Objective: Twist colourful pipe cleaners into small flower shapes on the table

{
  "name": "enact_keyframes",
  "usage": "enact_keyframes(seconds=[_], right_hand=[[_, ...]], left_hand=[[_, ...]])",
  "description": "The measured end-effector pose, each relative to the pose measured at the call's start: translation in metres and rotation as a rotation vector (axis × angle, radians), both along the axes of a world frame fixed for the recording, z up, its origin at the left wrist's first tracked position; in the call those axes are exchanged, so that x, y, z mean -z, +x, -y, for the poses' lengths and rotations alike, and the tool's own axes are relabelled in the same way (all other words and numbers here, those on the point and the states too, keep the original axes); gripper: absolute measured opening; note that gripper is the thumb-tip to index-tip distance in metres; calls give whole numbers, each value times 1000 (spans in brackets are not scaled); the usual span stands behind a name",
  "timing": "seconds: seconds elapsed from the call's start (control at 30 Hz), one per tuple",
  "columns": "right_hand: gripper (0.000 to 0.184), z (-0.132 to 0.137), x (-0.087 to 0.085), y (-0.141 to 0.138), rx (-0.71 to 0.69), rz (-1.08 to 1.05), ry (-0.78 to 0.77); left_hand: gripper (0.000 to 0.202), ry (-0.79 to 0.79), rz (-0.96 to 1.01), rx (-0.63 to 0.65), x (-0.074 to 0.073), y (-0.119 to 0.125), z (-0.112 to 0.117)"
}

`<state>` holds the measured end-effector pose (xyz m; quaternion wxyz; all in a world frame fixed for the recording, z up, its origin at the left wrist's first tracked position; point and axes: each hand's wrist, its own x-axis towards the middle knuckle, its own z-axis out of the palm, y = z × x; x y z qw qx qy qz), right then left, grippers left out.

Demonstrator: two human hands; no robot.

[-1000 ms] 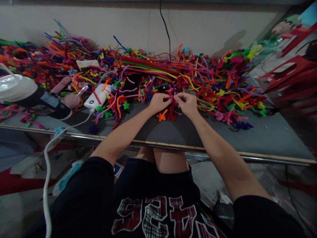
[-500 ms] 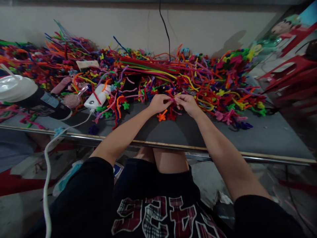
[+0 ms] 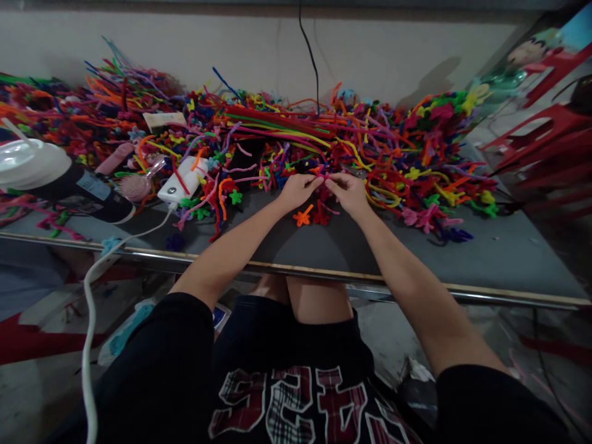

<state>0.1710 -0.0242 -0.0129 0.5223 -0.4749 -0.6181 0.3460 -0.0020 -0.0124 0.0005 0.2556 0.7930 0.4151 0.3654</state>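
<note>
Between my two hands is a small magenta pipe cleaner (image 3: 325, 175), pinched at the fingertips above the table. My left hand (image 3: 298, 190) is closed on it from the left, thumb against forefinger. From the right, my right hand (image 3: 348, 190) grips the same piece, fingertips almost meeting the left ones. Its exact shape is partly covered by the fingers. Just below the hands lie an orange pipe-cleaner flower (image 3: 303, 216) and a dark red one (image 3: 320, 213). Behind them stretches a bundle of long straight pipe cleaners (image 3: 282, 126).
A heap of coloured pipe cleaners (image 3: 398, 154) runs along the wall. At left are a lidded cup with a straw (image 3: 87, 185), a pink hairbrush (image 3: 133, 187) and a white charger (image 3: 182, 180) whose cable (image 3: 90, 308) hangs over the table edge. Red chairs (image 3: 541, 132) stand at right.
My right-hand fingers have shifted slightly, and the thumb now reaches forward against the magenta piece. The left hand stays almost in place; the surroundings look the same.
</note>
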Motion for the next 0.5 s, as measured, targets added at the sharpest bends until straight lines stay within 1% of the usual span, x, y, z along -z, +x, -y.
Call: enact_keyframes(seconds=[0.07,0.13,0.27,0.4,0.5], right_hand=[[47,0,1,0,35,-14,-7],[44,0,0,0,47,-20,-12],[39,0,0,0,-3,-6,-8],[35,-1,3,2,-32,50,12],[34,-1,4,3,-8,99,44]], left_hand=[[42,-31,-10,24,0,1,-1],[44,-23,-33,42,1,1,-2],[45,47,-85,45,4,3,-4],[45,121,-159,6,6,3,-3],[36,163,-147,-45,6,2,-1]])
